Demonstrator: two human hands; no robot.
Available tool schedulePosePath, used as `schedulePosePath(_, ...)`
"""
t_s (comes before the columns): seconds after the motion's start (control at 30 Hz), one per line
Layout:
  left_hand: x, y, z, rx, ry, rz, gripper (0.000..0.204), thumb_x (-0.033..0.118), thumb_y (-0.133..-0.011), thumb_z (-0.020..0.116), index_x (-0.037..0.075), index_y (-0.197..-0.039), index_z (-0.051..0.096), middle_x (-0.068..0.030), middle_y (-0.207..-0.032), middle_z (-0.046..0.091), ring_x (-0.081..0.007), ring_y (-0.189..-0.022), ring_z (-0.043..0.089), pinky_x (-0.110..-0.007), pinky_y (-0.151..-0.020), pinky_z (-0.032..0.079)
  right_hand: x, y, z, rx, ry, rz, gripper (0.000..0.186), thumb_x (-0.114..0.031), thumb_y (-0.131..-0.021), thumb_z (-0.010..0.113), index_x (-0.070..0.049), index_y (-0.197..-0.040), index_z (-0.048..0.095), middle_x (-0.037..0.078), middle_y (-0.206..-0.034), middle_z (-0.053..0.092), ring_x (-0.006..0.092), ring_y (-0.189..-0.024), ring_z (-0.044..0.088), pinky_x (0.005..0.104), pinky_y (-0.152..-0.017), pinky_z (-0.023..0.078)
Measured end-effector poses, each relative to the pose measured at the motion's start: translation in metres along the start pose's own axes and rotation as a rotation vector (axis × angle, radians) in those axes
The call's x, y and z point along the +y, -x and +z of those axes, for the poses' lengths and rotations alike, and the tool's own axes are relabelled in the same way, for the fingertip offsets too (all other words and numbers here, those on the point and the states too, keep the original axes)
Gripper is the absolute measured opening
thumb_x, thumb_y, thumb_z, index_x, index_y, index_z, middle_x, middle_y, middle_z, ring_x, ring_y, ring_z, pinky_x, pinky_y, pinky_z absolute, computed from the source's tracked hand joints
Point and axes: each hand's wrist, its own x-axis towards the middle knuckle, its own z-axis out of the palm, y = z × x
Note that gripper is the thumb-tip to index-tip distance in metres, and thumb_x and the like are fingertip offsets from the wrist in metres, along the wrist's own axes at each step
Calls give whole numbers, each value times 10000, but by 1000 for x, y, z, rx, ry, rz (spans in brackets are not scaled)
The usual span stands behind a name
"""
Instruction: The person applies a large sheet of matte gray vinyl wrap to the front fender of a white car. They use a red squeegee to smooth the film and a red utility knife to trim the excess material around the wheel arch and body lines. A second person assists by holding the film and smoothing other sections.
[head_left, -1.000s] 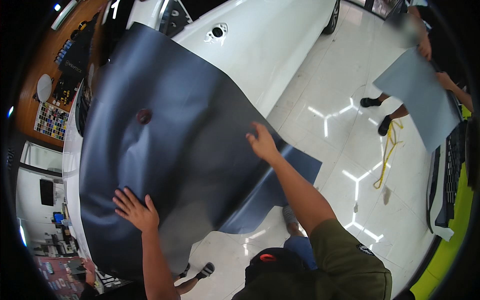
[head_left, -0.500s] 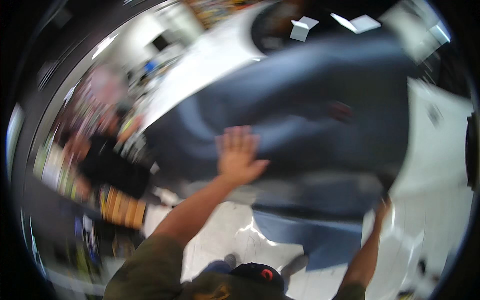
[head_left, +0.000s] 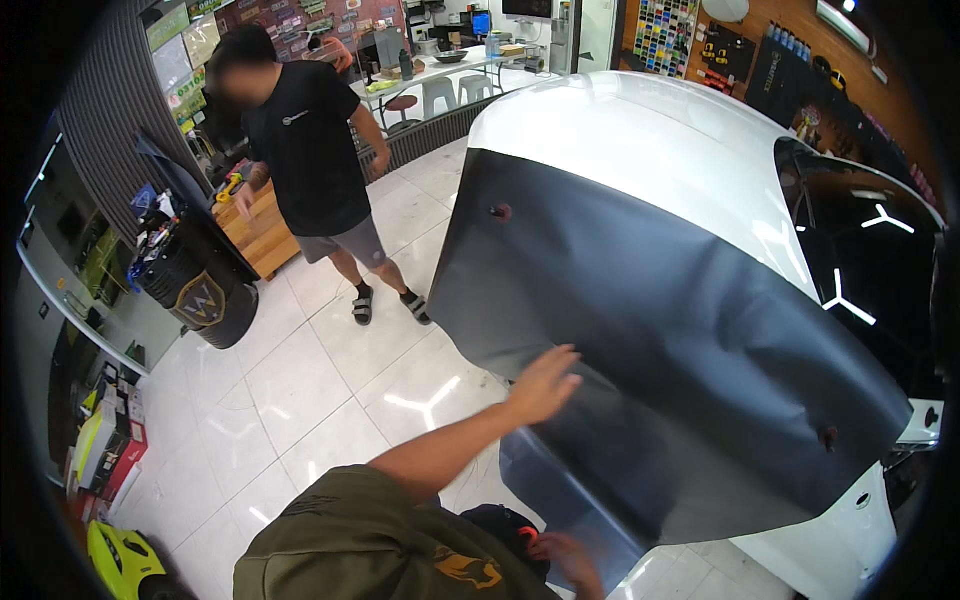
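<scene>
Left hand (head_left: 545, 385) reaches over the near edge of the dark sheet (head_left: 680, 330), fingers loose and gripping nothing; whether the fingertips touch it is hard to tell. Draped across the front of the white car (head_left: 620, 110), the sheet bears a small reddish disc (head_left: 501, 212) near its far left corner. A flat, light palm working away from that disc would likely suit it better than a pinch, which could crease it. Low down, the right hand (head_left: 568, 558) is blurred beside a black item (head_left: 488, 520) with a red-orange mark; its grip cannot be told. Just there, a flap hangs off the car, and its weight may drag, so support seems wise. Farther right, shallow ripples run toward a second disc (head_left: 828, 438); easing slack outward gently should avoid hard folds.
</scene>
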Motion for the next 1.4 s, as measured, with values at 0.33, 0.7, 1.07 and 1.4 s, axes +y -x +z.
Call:
schedulePosePath(0.33,-293,-11,-259,94,166,-600,405,258,-904,608,-20,-1198,592,-221,-1166,618,-331,-985,644,-394,-870,502,-40,-215,204,248,1210,5,376,-294,-921,535,-3,-1155,574,235,-1093,640,382,-1036,616,444,-905,478)
schedulePosePath(0.7,-402,-246,-301,-43,70,-258,504,241,-880,619,-6,-1305,508,-216,-1305,541,-347,-1178,554,-390,-984,446,-151,-348,339,392,1335,232,350,-230,-895,525,-78,-1206,571,227,-1026,636,356,-952,651,477,-736,534)
schedulePosePath(1.07,-529,-439,-264,-388,174,41,591,125,-751,598,-21,-1310,475,-216,-1402,446,-373,-1288,441,-390,-1075,353,-236,-476,360,666,1564,105,168,-235,-787,608,-130,-914,644,153,-1065,541,322,-941,575,440,-739,486)
schedulePosePath(1.4,-543,-451,-388,-848,434,551,442,207,-690,733,80,-1088,588,-115,-973,527,-291,-931,542,-411,-826,416,-280,-601,461,795,714,215,473,-69,-830,545,-90,-1301,508,230,-1168,539,408,-1063,558,482,-920,468)
